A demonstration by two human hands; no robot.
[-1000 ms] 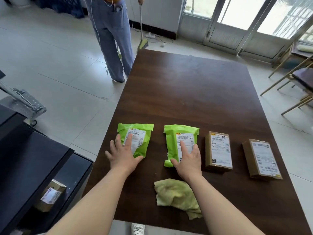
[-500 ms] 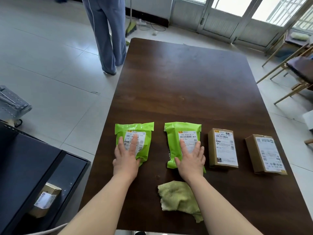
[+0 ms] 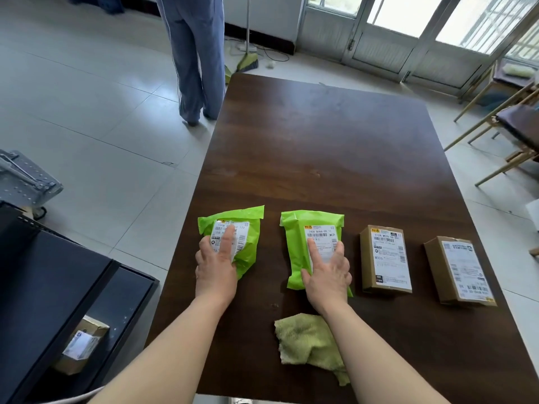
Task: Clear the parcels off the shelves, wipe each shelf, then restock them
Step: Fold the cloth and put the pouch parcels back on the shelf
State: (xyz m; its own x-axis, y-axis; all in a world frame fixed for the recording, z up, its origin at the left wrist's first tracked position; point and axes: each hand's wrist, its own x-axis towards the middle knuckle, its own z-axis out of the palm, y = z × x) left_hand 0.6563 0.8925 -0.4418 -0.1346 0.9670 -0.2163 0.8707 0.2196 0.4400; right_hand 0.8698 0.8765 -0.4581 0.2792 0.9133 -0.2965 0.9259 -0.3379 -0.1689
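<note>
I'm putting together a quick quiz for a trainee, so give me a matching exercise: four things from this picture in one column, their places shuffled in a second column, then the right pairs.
Things
1. cloth
2. left green bag
3. rightmost box
4. broom

Places
A. under the left hand
B. on the floor beyond the table
C. right end of the parcel row
D. near the table's front edge, by the right forearm

Pairs: 1-D, 2-A, 3-C, 4-B

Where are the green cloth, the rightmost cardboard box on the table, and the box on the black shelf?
green cloth [image 3: 304, 341], head view, its rumpled middle.
rightmost cardboard box [image 3: 463, 269], head view, its white label.
box on the black shelf [image 3: 81, 344], head view, its white label.
</note>
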